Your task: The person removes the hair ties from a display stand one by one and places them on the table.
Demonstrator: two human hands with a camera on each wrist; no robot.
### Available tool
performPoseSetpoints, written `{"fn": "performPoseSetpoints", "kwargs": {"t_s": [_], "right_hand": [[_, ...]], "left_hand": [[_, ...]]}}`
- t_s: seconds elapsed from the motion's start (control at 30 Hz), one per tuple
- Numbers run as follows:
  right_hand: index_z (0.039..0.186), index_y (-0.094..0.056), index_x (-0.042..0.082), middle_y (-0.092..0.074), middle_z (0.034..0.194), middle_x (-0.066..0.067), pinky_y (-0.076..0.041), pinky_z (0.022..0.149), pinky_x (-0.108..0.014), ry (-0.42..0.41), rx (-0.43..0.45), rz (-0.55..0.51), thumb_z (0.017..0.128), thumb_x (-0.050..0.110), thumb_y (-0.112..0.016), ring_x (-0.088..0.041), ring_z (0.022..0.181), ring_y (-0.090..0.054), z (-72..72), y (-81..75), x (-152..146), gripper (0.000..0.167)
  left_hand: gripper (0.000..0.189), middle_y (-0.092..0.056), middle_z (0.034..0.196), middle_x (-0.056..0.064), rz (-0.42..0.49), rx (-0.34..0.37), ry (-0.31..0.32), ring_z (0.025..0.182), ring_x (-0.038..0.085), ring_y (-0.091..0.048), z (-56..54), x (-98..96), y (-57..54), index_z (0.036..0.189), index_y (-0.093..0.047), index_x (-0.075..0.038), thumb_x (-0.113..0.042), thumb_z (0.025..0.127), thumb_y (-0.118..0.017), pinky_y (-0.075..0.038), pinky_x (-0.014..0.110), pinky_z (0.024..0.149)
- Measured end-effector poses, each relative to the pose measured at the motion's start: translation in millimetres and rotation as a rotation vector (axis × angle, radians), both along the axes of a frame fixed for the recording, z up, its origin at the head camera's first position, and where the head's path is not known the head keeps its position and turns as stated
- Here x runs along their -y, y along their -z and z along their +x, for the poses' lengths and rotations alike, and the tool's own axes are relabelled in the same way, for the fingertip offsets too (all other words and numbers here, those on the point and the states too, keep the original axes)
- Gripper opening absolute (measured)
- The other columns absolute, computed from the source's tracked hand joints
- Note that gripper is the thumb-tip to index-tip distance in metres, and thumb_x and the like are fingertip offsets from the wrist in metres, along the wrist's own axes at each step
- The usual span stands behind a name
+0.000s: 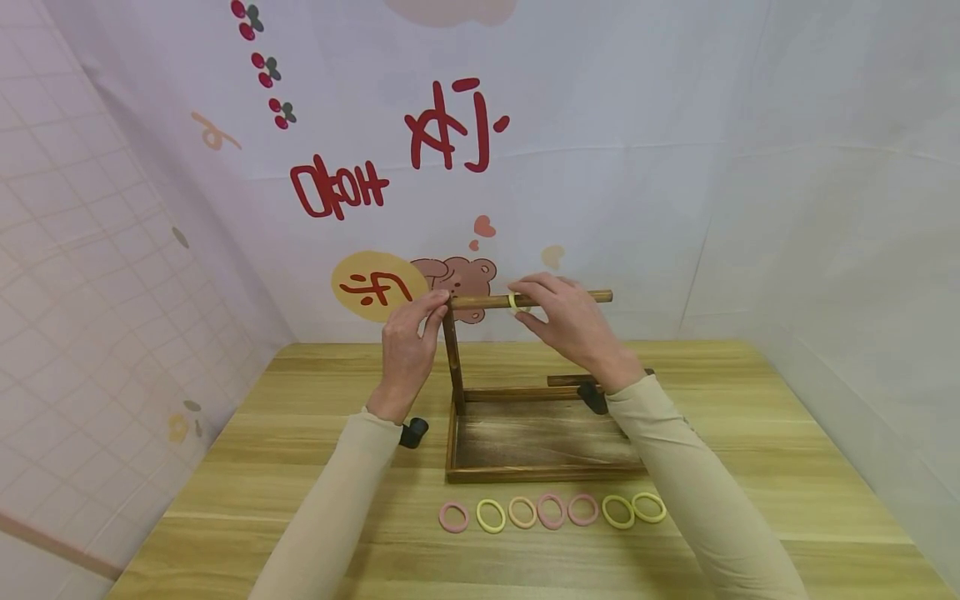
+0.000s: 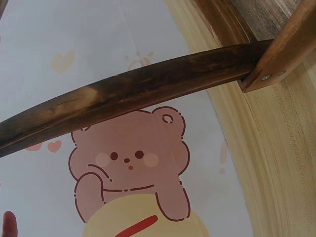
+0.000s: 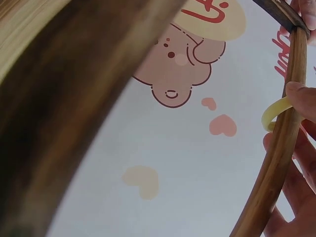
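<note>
A dark brown wooden rack stands on the table, with a post (image 1: 453, 358) at its left holding up a horizontal bar (image 1: 480, 302). My left hand (image 1: 408, 342) pinches the corner where post and bar meet. Around the bar sits a pale yellow ring (image 3: 269, 116), which my right hand (image 1: 566, 321) holds between thumb and fingers, partly hiding it. The bar's right end sticks out free past that hand. In the left wrist view the bar (image 2: 123, 91) crosses above the printed bear, while only a fingertip (image 2: 9, 224) shows at the lower left.
Several pink, yellow and peach rings (image 1: 491, 516) lie in a row in front of the rack's tray base (image 1: 540, 477). Behind the tray is another dark wooden piece (image 1: 564, 381). A printed white cloth (image 1: 600, 183) hangs behind the wood-grain table (image 1: 322, 400).
</note>
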State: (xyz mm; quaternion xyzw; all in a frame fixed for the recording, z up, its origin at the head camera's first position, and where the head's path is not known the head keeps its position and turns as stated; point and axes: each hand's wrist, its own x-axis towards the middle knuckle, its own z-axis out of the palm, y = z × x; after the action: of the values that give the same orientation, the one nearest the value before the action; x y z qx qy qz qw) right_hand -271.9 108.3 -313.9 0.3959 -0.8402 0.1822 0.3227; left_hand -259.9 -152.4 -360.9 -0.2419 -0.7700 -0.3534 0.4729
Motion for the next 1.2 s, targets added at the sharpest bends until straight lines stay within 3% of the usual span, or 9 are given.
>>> {"fn": "performPoseSetpoints", "kwargs": {"t_s": [1.2], "right_hand": [[0.131,-0.07,0.007,-0.07,0.127,-0.01,-0.046,0.104,-0.055,0.048,0.013,-0.03,0.087,0.011,-0.086,-0.03,0.116,-0.066,5.1,-1.2,-14.6,0.047]], "left_hand": [[0.022,-0.076,0.116,0.013,0.009,0.002,0.003,0.104,0.033,-0.073,1.0,-0.5,-1.4,0.117,-0.076,-0.001,-0.006,0.096,-0.073,-0.057,0.051,0.089]]}}
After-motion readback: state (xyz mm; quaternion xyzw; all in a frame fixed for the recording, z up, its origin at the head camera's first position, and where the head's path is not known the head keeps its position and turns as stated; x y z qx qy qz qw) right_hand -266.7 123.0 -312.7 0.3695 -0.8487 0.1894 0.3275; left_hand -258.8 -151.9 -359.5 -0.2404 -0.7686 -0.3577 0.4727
